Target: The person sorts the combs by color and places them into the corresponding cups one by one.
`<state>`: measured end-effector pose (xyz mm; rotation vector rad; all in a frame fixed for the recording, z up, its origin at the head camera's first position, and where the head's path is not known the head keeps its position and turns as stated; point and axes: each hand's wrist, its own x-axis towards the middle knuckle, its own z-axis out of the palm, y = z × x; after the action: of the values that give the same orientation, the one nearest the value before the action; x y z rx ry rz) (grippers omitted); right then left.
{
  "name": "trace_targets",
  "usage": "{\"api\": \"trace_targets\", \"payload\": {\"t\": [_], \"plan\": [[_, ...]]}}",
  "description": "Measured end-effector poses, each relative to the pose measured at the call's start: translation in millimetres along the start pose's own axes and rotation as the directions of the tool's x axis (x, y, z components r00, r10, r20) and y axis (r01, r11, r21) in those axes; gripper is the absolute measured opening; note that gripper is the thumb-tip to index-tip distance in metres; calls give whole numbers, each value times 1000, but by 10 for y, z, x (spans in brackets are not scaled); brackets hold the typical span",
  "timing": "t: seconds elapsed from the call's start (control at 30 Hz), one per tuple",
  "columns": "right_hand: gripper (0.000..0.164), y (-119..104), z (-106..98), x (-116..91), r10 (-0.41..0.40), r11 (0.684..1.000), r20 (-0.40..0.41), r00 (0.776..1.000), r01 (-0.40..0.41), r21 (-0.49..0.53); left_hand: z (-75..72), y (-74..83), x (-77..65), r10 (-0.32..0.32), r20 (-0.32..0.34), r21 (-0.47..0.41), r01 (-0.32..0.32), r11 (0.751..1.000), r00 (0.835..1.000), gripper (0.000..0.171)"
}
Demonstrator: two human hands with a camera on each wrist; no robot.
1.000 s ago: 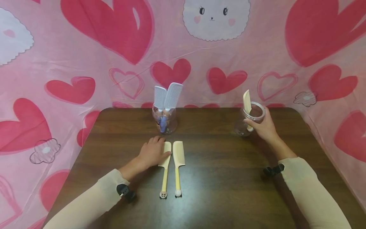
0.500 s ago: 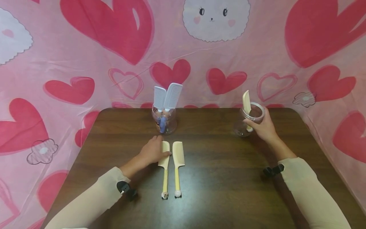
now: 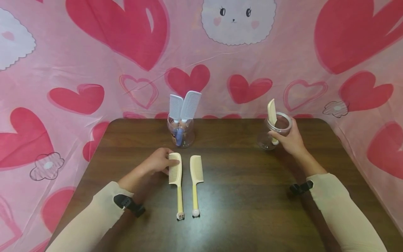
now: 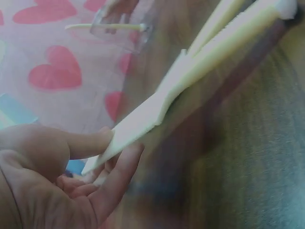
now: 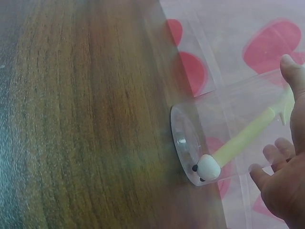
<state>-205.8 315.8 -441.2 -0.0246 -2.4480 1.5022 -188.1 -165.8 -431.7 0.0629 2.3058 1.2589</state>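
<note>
My left hand (image 3: 158, 161) pinches the toothed head of a cream comb (image 3: 175, 169) between thumb and fingers. In the left wrist view this comb (image 4: 138, 119) slants up from the fingers, its head tilted off the wood. A second cream comb (image 3: 196, 168) with a yellow handle lies flat just to its right. At the back right, my right hand (image 3: 291, 139) grips a clear jar (image 3: 263, 140) near its rim. One cream comb (image 3: 272, 111) stands in that jar; its white animal-shaped handle end (image 5: 208, 167) rests at the bottom in the right wrist view.
Another clear jar (image 3: 189, 138) stands at the back left, holding two blue-white combs (image 3: 191, 106) with heads up. The brown wooden table (image 3: 239, 196) ends at a pink heart-patterned cloth (image 3: 217, 59) behind it.
The left hand has gone from lying over the left comb's head to pinching its toothed side, and the comb's head has shifted slightly left and turned. My right hand keeps its place on the jar.
</note>
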Motion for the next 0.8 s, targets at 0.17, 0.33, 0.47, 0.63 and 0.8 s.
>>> {"api": "trace_targets", "payload": {"t": [0.17, 0.33, 0.47, 0.63, 0.8], "plan": [[84, 16, -12, 4, -3, 1000, 1, 1000, 3, -24, -112, 74, -71, 4, 13, -25, -3, 1000, 1000, 34], [85, 26, -12, 16, 1, 1000, 5, 1000, -1, -22, -196, 153, -134, 69, 8, -80, -69, 994, 998, 30], [84, 51, -5, 42, -1, 1000, 5, 1000, 1, -16, -249, 225, -177, 117, 9, -158, -114, 981, 993, 32], [84, 60, -8, 49, -4, 1000, 5, 1000, 4, -23, -300, 325, -189, 181, 8, -270, -172, 947, 983, 34], [84, 49, -15, 21, -9, 1000, 5, 1000, 9, -19, -297, 446, -187, 259, -19, -353, -249, 902, 966, 38]]}}
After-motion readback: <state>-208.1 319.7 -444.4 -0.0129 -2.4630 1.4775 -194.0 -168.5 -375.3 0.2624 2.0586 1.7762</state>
